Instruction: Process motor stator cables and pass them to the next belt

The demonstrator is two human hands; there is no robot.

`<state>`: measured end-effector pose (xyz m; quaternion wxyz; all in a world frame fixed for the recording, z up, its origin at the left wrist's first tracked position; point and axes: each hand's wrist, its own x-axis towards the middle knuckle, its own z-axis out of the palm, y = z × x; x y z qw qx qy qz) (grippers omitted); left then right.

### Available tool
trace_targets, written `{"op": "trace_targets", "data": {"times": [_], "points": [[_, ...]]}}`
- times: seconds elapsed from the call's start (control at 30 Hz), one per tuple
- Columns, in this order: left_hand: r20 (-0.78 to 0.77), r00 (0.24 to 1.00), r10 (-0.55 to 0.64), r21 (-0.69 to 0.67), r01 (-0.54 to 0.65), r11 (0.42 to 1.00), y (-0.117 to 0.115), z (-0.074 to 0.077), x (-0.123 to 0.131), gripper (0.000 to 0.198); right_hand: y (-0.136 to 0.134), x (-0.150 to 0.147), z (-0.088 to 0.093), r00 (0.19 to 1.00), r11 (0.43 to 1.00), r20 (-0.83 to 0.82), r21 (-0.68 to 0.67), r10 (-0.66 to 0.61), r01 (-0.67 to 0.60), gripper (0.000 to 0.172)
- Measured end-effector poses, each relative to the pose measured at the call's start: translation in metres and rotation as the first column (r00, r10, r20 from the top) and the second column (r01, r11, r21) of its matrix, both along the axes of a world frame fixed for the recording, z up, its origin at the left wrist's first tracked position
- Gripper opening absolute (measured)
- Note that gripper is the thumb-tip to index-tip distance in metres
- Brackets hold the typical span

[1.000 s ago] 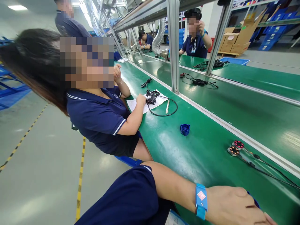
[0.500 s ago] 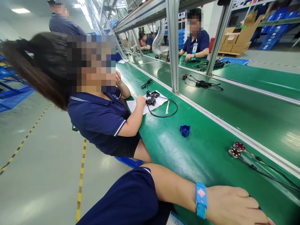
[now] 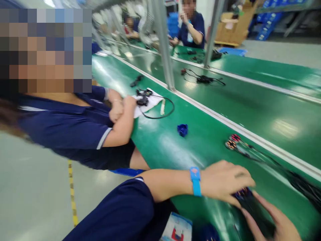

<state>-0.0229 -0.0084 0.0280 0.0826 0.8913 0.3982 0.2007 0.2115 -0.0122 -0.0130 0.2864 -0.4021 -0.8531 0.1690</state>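
My left hand [image 3: 225, 179], with a blue strap at its wrist, reaches over the bench with fingers bent onto the dark blue end of a black object [image 3: 259, 209]. Small orange-brown spots show at that end, but blur hides what kind of thing it is. The thumb and fingers of my right hand [image 3: 283, 219] grip the black body from both sides, at the lower right. A dark blue round part [image 3: 209, 232] lies below my left hand, partly cut off by the frame. Beyond it, a blue plastic cup-shaped part [image 3: 182, 130] rests on the green bench.
Two round cable ends [image 3: 232, 142], one red and one orange, lie ahead with black cables [image 3: 304, 187] running right. A co-worker [image 3: 82, 124] sits at my left by a black device [image 3: 142, 98] on white paper. A metal post [image 3: 163, 50] rises from the bench.
The view has swung right and down, bringing my right hand and the black object into sight. The neighbouring co-worker's far hand has come down from the face to the other arm.
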Motion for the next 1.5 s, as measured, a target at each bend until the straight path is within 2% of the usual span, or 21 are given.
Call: {"op": "trace_targets", "data": {"times": [0.03,0.07,0.13,0.17,0.27,0.43,0.57,0.63,0.77,0.83,0.9,0.97,1.07,1.13,1.23,1.37,1.43,1.5], "points": [[0.035,0.999,0.020,-0.033,-0.018,0.999,0.001,0.001,-0.003,0.061,-0.004,0.003,0.006,0.998,0.997,0.043,0.065,0.049,-0.052,0.050],[0.077,0.996,0.048,-0.076,-0.042,0.996,0.003,0.001,-0.006,0.061,-0.007,0.005,0.013,0.997,0.989,0.071,0.140,0.036,-0.046,0.052],[0.170,0.979,0.112,-0.147,-0.087,0.985,0.007,-0.002,-0.010,0.058,-0.009,0.006,0.024,0.992,0.979,0.124,0.198,0.016,-0.040,0.053],[0.209,0.974,0.081,-0.146,-0.051,0.988,0.010,-0.005,-0.012,0.057,-0.008,0.006,0.029,0.990,0.979,0.143,0.200,0.003,-0.032,0.053],[0.247,0.965,0.091,-0.205,-0.040,0.978,0.012,-0.012,-0.013,0.050,-0.005,0.003,0.034,0.983,0.984,0.182,0.176,0.000,-0.032,0.051],[0.196,0.972,0.130,-0.340,-0.057,0.939,0.006,-0.007,-0.008,0.037,-0.013,-0.009,0.028,0.970,0.987,0.239,0.140,0.046,-0.082,0.054],[0.143,0.979,0.148,-0.407,-0.078,0.910,0.007,-0.001,-0.009,0.055,-0.011,-0.013,0.031,0.953,0.990,0.301,0.120,0.033,-0.073,0.062],[0.130,0.983,0.130,-0.419,-0.064,0.906,0.008,0.000,-0.011,0.059,-0.004,-0.003,0.040,0.952,0.990,0.304,0.140,-0.020,-0.024,0.061],[0.026,0.997,0.074,-0.399,-0.058,0.915,0.008,0.005,-0.013,0.069,0.016,0.040,0.059,0.944,0.978,0.257,0.082,-0.207,0.192,0.040],[-0.008,0.998,0.068,-0.352,-0.067,0.934,0.007,0.007,-0.013,0.078,0.024,0.061,0.062,0.934,0.970,0.268,0.001,-0.235,0.243,0.035],[0.028,0.999,0.028,-0.300,-0.018,0.954,0.005,0.008,-0.012,0.083,0.029,0.077,0.060,0.922,0.968,0.326,-0.063,-0.210,0.243,0.035],[0.070,0.996,-0.059,-0.282,0.077,0.956,0.003,0.009,-0.011,0.075,0.031,0.089,0.057,0.901,0.966,0.401,-0.113,-0.169,0.232,0.034],[0.077,0.980,-0.186,-0.338,0.201,0.919,0.001,0.008,-0.010,0.040,0.029,0.105,0.055,0.891,0.965,0.445,-0.187,-0.084,0.185,0.033],[0.077,0.973,-0.217,-0.392,0.229,0.891,0.000,0.008,-0.010,0.025,0.026,0.116,0.054,0.893,0.966,0.448,-0.214,-0.038,0.149,0.035],[0.061,0.980,-0.188,-0.437,0.196,0.878,0.000,0.008,-0.009,0.020,0.023,0.127,0.053,0.875,0.971,0.483,-0.184,-0.046,0.152,0.039],[0.035,0.989,-0.142,-0.445,0.143,0.884,0.000,0.010,-0.009,0.020,0.025,0.123,0.056,0.873,0.968,0.464,-0.110,-0.151,0.225,0.025],[0.043,0.990,-0.133,-0.460,0.138,0.877,0.002,0.012,-0.012,0.020,0.026,0.118,0.061,0.896,0.958,0.406,-0.137,-0.178,0.252,0.026],[0.055,0.990,-0.131,-0.487,0.141,0.862,0.004,0.015,-0.016,0.019,0.025,0.113,0.066,0.913,0.947,0.386,-0.225,-0.132,0.232,0.028]]}}
